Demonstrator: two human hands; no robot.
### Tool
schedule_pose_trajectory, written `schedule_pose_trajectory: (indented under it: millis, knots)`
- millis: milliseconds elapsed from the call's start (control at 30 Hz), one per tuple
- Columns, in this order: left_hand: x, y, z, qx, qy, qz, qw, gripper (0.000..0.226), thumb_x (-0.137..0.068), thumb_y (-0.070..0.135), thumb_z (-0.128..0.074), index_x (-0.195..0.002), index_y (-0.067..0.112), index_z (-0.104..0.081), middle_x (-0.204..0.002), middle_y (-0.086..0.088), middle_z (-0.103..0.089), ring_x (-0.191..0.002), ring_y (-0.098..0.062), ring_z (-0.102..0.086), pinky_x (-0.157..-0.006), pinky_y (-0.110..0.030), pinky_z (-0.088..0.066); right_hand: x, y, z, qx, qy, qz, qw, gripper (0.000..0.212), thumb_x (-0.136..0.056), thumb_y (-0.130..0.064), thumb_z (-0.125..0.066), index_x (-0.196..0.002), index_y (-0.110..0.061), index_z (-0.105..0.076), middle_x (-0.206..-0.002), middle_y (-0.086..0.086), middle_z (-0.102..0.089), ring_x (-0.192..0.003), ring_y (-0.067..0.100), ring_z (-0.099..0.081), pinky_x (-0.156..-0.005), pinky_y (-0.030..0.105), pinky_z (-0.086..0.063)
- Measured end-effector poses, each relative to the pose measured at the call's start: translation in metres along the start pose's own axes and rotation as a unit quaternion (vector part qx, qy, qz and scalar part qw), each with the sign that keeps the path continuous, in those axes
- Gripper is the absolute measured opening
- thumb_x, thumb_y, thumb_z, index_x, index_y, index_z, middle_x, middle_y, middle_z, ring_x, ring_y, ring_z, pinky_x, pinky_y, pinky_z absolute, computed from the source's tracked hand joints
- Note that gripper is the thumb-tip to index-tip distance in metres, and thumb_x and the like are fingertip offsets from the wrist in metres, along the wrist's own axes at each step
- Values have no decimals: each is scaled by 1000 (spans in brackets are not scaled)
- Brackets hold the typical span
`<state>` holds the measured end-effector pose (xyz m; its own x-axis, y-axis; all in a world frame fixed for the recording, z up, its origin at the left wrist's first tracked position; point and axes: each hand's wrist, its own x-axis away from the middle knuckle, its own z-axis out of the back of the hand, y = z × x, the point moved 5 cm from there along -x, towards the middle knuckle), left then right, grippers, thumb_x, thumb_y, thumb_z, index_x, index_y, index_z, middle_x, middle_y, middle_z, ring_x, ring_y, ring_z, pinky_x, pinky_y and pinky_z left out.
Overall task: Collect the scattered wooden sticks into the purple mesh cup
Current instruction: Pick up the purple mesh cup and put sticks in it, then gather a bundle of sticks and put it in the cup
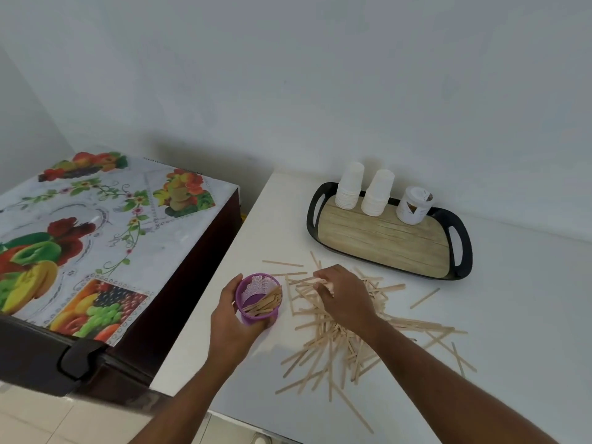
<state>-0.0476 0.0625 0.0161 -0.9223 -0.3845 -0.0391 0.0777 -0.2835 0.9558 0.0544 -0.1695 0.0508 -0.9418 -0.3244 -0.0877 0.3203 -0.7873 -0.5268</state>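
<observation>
Two hands at a white table: one grips the cup, the other is down in the stick pile.

White table (512, 315) runs under both hands; left of the left hand, a low unit under a fruit-print cover (105, 225). Beyond the right hand, well apart, a black-rimmed tray (463, 248) with a wood-look floor carrying two stacks of white paper cups (349, 187) and a small white tub (415, 205). Scattered wooden sticks (336, 341) lie heaped under and around the right hand, strays trailing off toward the near edge. Purple mesh cup (258, 298) stands upright just left of the pile, several sticks leaning inside. Left hand (232, 318) wraps round the cup's near side, gripping it. Right hand (344, 294) sits palm down on the pile, fingers curled onto sticks at their tips; the exact pinch is blurred.
</observation>
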Motion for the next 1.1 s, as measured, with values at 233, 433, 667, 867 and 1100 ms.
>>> schedule_pose_trajectory:
  millis: [233, 433, 667, 867, 1100]
  knots:
    - [-6, -20, 16, -2, 0, 13, 1000, 98, -60, 22, -99, -139, 38, -43, -125, 36, -50, -117, 10, -55, -74, -4, -52, -56, -8, -70, 101, -157, 53, 981, 67, -100, -38, -62, -159, -20, -33, -167, 1, -28, -154, 25, -24, -123, 44, -31]
    - [0, -36, 22, -59, -8, 44, 997, 103, -67, 51, -88, -152, 27, -34, -145, 18, -40, -128, -6, -45, -99, -27, -48, -67, -7, -109, 166, -192, 98, 962, 72, -108, -43, -47, -165, -16, -14, -174, 5, -6, -161, 25, -4, -131, 40, -11]
    - [43, -69, 22, -163, 51, 72, 983, 68, -88, 28, -77, -144, 22, -40, -144, -3, -46, -131, -22, -44, -112, -45, -41, -27, 33, -86, 88, -109, 139, 980, 47, -108, -18, -48, -155, -23, -46, -164, -15, -36, -155, 9, -25, -127, 32, -23]
    - [64, -53, -18, -238, -7, 1, 971, 55, -97, 39, -58, -143, 11, -50, -144, -9, -54, -139, -29, -45, -118, -47, -37, -13, 69, -44, 71, -81, 125, 986, 33, -107, -31, -53, -138, -28, -66, -148, -16, -58, -146, -4, -32, -119, 30, -37]
    - [69, -48, -36, -310, 4, 5, 951, 62, -93, 52, -44, -140, 12, -52, -146, -11, -54, -141, -30, -45, -115, -46, -38, -43, 62, -48, 96, -158, 36, 982, 60, -107, -47, -44, -161, -23, -32, -172, -2, -18, -159, 18, -12, -127, 42, -21]
